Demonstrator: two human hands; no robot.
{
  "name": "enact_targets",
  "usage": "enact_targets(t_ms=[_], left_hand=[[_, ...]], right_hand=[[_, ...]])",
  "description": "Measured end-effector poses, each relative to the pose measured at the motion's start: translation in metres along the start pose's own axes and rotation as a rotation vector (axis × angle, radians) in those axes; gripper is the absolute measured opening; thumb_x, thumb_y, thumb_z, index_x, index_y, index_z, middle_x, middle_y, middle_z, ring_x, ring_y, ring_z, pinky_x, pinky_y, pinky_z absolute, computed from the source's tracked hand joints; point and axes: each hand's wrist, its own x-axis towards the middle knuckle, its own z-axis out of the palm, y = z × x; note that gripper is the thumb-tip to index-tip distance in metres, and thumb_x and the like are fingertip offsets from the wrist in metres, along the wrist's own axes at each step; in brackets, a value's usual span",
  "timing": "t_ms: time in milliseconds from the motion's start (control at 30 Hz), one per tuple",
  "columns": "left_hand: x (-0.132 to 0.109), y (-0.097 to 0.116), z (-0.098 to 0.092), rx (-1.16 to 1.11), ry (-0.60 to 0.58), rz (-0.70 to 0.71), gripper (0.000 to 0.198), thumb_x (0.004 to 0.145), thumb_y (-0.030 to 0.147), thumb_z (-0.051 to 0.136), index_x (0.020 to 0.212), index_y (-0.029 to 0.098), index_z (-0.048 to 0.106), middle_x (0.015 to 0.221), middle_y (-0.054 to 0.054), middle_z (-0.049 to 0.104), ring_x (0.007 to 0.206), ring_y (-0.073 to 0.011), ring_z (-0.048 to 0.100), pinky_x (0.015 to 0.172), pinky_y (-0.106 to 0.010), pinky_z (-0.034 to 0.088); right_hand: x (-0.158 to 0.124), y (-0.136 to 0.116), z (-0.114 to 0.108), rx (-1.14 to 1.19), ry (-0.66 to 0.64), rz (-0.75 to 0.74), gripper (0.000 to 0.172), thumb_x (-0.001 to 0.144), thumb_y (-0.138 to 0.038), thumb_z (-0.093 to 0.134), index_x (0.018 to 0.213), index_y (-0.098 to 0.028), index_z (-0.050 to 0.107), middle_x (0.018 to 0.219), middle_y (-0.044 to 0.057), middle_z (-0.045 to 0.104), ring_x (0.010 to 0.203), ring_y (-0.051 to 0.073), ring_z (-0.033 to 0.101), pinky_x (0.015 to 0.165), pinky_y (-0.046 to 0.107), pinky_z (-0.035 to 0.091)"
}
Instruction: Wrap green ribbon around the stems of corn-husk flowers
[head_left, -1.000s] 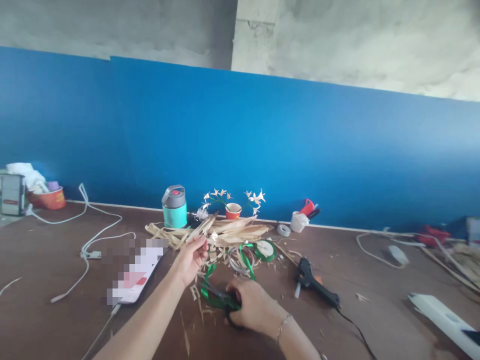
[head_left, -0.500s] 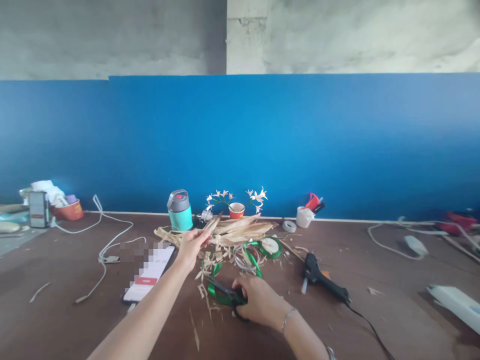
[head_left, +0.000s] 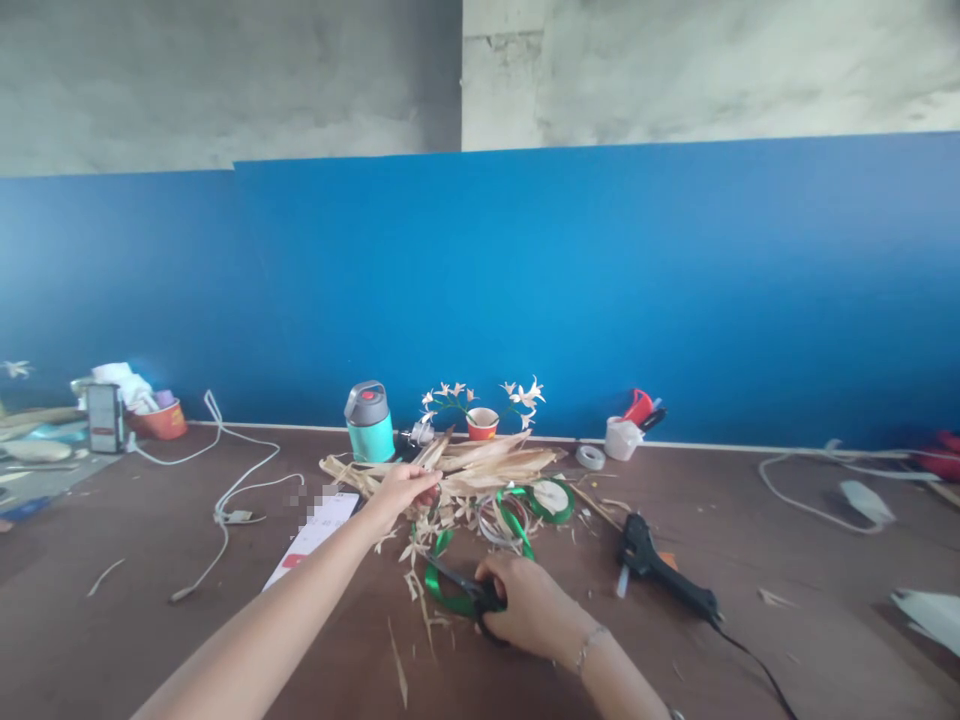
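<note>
My right hand (head_left: 529, 605) grips the dark handles of a pair of scissors (head_left: 459, 580). The blades point up and left over a loop of green ribbon (head_left: 442, 594) on the table. Farther up, my left hand (head_left: 405, 492) is closed in a pinch at the front edge of a pile of dried husks (head_left: 502, 460). What lies between its fingertips is too small to make out. Pale star-shaped husk flowers (head_left: 414, 550) and scraps lie between the two hands. To their right is a ribbon roll (head_left: 553, 500).
Behind the pile stand a teal flask (head_left: 370, 438) and a paper cup (head_left: 482, 428) with flower sprays. A phone (head_left: 319, 540) lies under my left forearm. At right are a black glue gun (head_left: 667, 575), its cord, a tape roll (head_left: 591, 457) and a pen cup (head_left: 621, 440).
The view has turned slightly left, so everything appears shifted right. My left hand has moved a little right along the husks. My right hand keeps the scissors in about the same place.
</note>
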Motion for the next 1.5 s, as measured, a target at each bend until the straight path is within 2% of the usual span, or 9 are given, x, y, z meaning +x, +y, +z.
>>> enact_targets(t_ms=[133, 333, 467, 633, 733, 900, 1067, 1267, 1500], left_hand=[[0.005, 0.0, -0.005, 0.187, -0.011, -0.011, 0.033, 0.06, 0.045, 0.067, 0.051, 0.014, 0.058, 0.044, 0.0, 0.056, 0.039, -0.0118, 0.049, 0.037, -0.02, 0.029], [0.006, 0.001, -0.015, 0.365, 0.048, 0.08, 0.024, 0.065, 0.033, 0.061, 0.082, 0.017, 0.061, 0.057, 0.002, 0.062, 0.045, -0.0132, 0.054, 0.046, -0.022, 0.038], [-0.004, 0.005, -0.029, 0.492, 0.041, 0.157, 0.017, 0.068, 0.034, 0.055, 0.066, 0.018, 0.063, 0.059, -0.001, 0.064, 0.056, -0.0176, 0.058, 0.055, -0.025, 0.04], [-0.032, 0.004, -0.044, 0.642, -0.023, 0.173, 0.004, 0.056, 0.022, 0.064, 0.058, 0.022, 0.066, 0.06, -0.001, 0.066, 0.06, -0.0202, 0.06, 0.057, -0.026, 0.038], [-0.045, -0.004, -0.044, 0.718, 0.012, 0.178, 0.011, 0.049, 0.014, 0.064, 0.056, 0.023, 0.065, 0.06, -0.001, 0.065, 0.062, -0.0215, 0.059, 0.057, -0.026, 0.036], [-0.05, -0.016, -0.038, 0.783, 0.048, 0.189, 0.019, 0.051, 0.003, 0.055, 0.047, 0.021, 0.059, 0.057, -0.002, 0.061, 0.066, -0.0235, 0.059, 0.062, -0.029, 0.036], [-0.048, -0.003, -0.037, 0.754, 0.059, 0.206, 0.015, 0.06, 0.009, 0.054, 0.059, 0.021, 0.062, 0.062, -0.002, 0.064, 0.062, -0.0203, 0.059, 0.062, -0.028, 0.038], [-0.054, 0.021, -0.013, 0.484, 0.09, 0.413, 0.01, 0.071, 0.022, 0.053, 0.069, 0.02, 0.062, 0.071, -0.002, 0.065, 0.068, -0.0193, 0.06, 0.067, -0.028, 0.043], [-0.066, 0.002, 0.037, 0.495, 0.208, 0.659, 0.012, 0.075, 0.015, 0.049, 0.076, 0.021, 0.059, 0.084, -0.006, 0.064, 0.089, -0.0228, 0.056, 0.084, -0.038, 0.039]], right_hand=[[0.0, 0.001, 0.0, -0.004, 0.003, -0.01, 0.027, 0.056, -0.019, 0.057, 0.083, -0.021, 0.061, 0.07, -0.001, 0.056, 0.062, 0.012, 0.046, 0.054, 0.02, 0.029], [0.001, 0.003, 0.001, -0.027, 0.006, 0.011, 0.03, 0.056, -0.018, 0.055, 0.086, -0.022, 0.061, 0.07, -0.001, 0.059, 0.063, 0.013, 0.049, 0.054, 0.021, 0.029], [0.002, 0.004, 0.001, -0.02, 0.047, 0.013, 0.026, 0.058, -0.017, 0.054, 0.082, -0.022, 0.062, 0.071, -0.001, 0.061, 0.064, 0.013, 0.051, 0.056, 0.021, 0.03], [0.002, 0.004, -0.003, 0.07, 0.115, -0.005, 0.024, 0.063, -0.018, 0.054, 0.085, -0.023, 0.061, 0.072, -0.001, 0.063, 0.066, 0.014, 0.054, 0.059, 0.021, 0.035], [0.003, 0.002, -0.005, 0.093, 0.15, -0.022, 0.022, 0.063, -0.017, 0.054, 0.083, -0.023, 0.061, 0.079, 0.0, 0.064, 0.073, 0.015, 0.056, 0.063, 0.021, 0.036], [0.005, 0.005, -0.006, 0.071, 0.207, -0.022, 0.026, 0.062, -0.013, 0.051, 0.085, -0.021, 0.059, 0.088, 0.003, 0.062, 0.08, 0.016, 0.056, 0.07, 0.022, 0.037], [0.005, 0.01, -0.003, 0.013, 0.222, 0.057, 0.027, 0.062, -0.013, 0.053, 0.087, -0.02, 0.059, 0.089, 0.004, 0.061, 0.083, 0.019, 0.056, 0.072, 0.024, 0.037], [0.004, 0.01, 0.001, -0.005, 0.181, 0.049, 0.029, 0.061, -0.014, 0.053, 0.088, -0.02, 0.058, 0.089, 0.004, 0.06, 0.083, 0.018, 0.055, 0.074, 0.024, 0.038], [0.002, 0.011, -0.004, -0.019, 0.147, 0.095, 0.034, 0.058, -0.012, 0.053, 0.09, -0.02, 0.058, 0.093, 0.004, 0.057, 0.085, 0.018, 0.054, 0.073, 0.023, 0.039]])
